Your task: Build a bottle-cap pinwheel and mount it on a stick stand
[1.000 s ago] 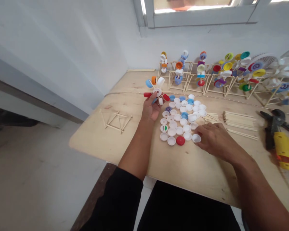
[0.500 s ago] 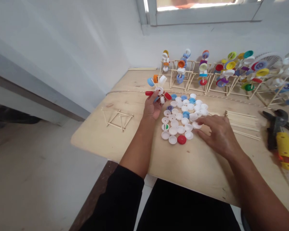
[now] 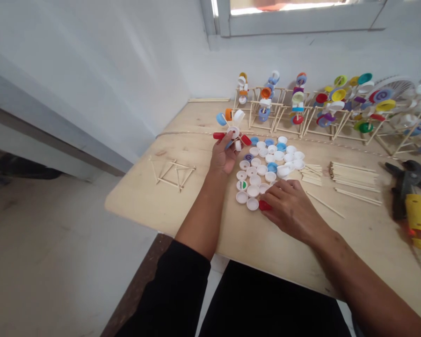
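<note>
My left hand (image 3: 224, 154) is closed around the hub of a small wheel (image 3: 233, 132), made of sticks with orange, blue, white and red bottle caps at their ends. My right hand (image 3: 289, 206) is bent low over the table, its fingertips closed at a red bottle cap (image 3: 264, 205); the hand hides part of that cap. Between the hands lie loose white bottle caps (image 3: 255, 180) in uneven rows. A few blue caps (image 3: 272, 167) are mixed among them.
Several finished cap wheels on stick frames (image 3: 296, 105) line the wall. A stick frame (image 3: 177, 174) lies at left. Bundles of sticks (image 3: 354, 177) are at right, beside black-handled pliers (image 3: 403, 187) and a yellow tool (image 3: 420, 220). A string (image 3: 196, 133) crosses the table.
My right hand has moved left and toward me, from the white caps at the right edge to the red cap. The left hand keeps holding the wheel in the same place.
</note>
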`<state>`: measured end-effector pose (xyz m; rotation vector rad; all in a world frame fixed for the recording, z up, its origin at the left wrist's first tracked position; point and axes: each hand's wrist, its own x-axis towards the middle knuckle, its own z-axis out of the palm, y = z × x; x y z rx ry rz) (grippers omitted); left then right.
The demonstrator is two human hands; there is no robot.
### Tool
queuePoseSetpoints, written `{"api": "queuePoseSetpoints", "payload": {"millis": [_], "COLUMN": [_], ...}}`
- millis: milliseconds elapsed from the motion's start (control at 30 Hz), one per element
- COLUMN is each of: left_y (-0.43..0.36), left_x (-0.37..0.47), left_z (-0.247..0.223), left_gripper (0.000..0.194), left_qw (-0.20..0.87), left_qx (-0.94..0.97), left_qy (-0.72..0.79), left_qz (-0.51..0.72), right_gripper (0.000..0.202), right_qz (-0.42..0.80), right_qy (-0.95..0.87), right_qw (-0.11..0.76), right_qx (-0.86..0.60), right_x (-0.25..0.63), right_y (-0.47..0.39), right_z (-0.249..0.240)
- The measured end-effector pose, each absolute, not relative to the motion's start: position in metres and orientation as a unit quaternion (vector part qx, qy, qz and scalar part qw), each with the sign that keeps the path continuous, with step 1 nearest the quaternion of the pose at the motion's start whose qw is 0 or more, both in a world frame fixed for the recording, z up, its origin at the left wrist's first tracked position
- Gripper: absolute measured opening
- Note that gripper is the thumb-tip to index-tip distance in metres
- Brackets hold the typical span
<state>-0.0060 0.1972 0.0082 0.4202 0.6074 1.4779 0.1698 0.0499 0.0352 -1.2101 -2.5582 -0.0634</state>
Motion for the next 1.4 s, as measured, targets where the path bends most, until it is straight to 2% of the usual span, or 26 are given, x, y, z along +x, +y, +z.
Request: {"api": "queuePoseSetpoints", "payload": {"millis": [267, 567, 900, 1167, 1400], "left_y": [0.198, 0.197, 0.198, 0.2, 0.2], "left_x": [-0.006, -0.006, -0.007, -0.006, -0.007], "left_z": [0.008, 0.009, 0.007, 0.008, 0.007], "left_gripper": [0.006, 0.007, 0.009, 0.009, 0.007], "left_qw": [0.675, 0.672, 0.675, 0.673, 0.679], "left_qx": [0.19, 0.191, 0.202, 0.191, 0.19], "left_qy": [0.278, 0.286, 0.261, 0.27, 0.242], "left_qz": [0.657, 0.656, 0.66, 0.661, 0.666], "right_gripper": [0.012, 0.016, 0.018, 0.017, 0.014], "right_qz": [0.015, -0.042, -0.091, -0.108, -0.146], "right_qy": [-0.88, -0.873, -0.868, -0.868, -0.844], "right_qw": [0.198, 0.119, 0.123, 0.094, 0.161], "right_qx": [-0.432, -0.471, -0.473, -0.476, -0.489], "right_x": [0.188, 0.193, 0.191, 0.187, 0.188], "right_y": [0.052, 0.055, 0.053, 0.049, 0.055], "right_z": [0.043, 0.037, 0.039, 0.04, 0.043]}}
